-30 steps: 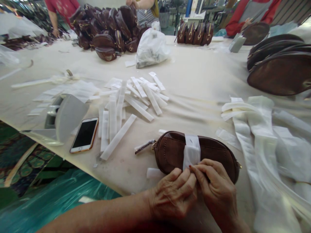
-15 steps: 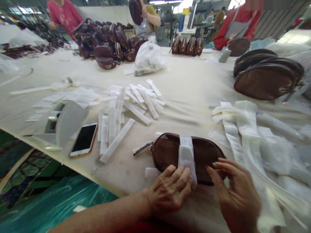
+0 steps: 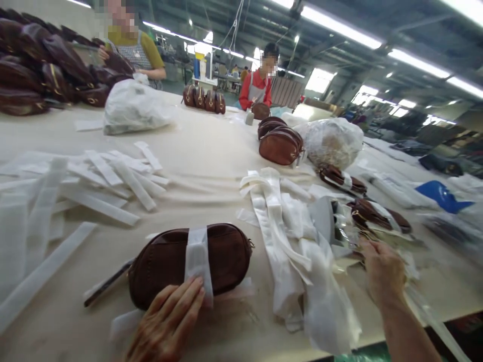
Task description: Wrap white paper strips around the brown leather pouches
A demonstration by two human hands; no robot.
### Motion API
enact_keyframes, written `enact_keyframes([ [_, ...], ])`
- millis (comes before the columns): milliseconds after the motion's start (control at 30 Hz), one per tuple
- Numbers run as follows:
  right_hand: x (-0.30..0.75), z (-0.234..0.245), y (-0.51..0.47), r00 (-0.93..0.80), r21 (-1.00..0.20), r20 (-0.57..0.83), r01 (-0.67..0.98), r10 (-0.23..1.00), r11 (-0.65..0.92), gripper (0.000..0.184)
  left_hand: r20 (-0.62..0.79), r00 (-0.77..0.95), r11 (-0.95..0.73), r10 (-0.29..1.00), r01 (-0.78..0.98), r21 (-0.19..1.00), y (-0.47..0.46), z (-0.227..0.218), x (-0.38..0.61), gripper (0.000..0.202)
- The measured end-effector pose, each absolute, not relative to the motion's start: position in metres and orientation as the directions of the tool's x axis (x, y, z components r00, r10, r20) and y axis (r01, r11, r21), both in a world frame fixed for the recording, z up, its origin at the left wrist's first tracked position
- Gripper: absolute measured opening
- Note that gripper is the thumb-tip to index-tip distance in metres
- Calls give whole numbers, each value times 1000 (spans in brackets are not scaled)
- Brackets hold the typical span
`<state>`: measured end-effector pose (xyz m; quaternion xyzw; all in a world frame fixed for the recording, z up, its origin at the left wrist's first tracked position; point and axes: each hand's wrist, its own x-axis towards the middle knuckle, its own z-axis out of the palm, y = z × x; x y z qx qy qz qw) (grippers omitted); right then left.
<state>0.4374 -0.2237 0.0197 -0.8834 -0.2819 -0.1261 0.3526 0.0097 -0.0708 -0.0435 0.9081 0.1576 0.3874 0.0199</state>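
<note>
Brown pouch (image 3: 162, 261) obs. resting on pale table (image 3: 215, 208), w/ loose white strips (image 3: 132, 183) to its L and white tape bundle (image 3: 269, 221) to its R. White band (image 3: 196, 251) crosses pouch ctr. Dark pull tab (image 3: 107, 286) extends from pouch's L end.

L hand (image 3: 169, 322) at pouch's near edge: fingers straight, close together, tips laid flat on band, not gripping. R hand (image 3: 383, 266) well to R of pouch, at clear film (image 3: 345, 229) just beside grey holder (image 3: 322, 218). R fingers curled; view blurred, so from my remote post I can't tell if they grip anything.

Beyond pouch, to R, I log stacked brown bags (image 3: 281, 146); beyond pouch, to L, white plastic bag (image 3: 134, 108). Co-worker in red (image 3: 247, 93) farther beyond pouch.
</note>
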Motion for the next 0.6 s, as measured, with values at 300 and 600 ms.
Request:
enact_keyframes([
  [300, 451, 2, -216, 938, -876, -24, 147, 346, -459, 32, 695, 630, -932, 346, 317, 176, -74, -44, 10, 38],
  [600, 449, 2, -208, 955, -980, -89, -32, 284, -198, 27, 688, 629, -915, 362, 382, 132, -78, -41, 12, 29],
])
